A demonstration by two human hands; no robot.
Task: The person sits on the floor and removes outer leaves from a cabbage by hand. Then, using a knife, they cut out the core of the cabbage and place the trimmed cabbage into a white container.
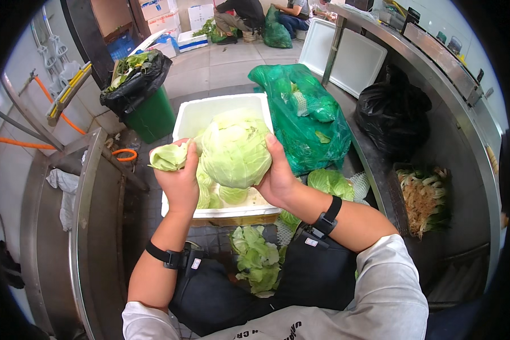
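My right hand grips the right side of a pale green cabbage head, its thumb along the edge. Pinched in my left hand is a curled piece of cabbage leaf, just left of the head. Whether that piece is still joined to the head is hard to tell. Both hands are above a white foam box, where more cabbages lie. Loose cabbage leaves are heaped on the floor between my knees.
A green mesh sack stands right of the box, with a cabbage and foam netting near it. At left is a green bin lined with a black bag. A steel frame and steel counter flank me. People sit at the back.
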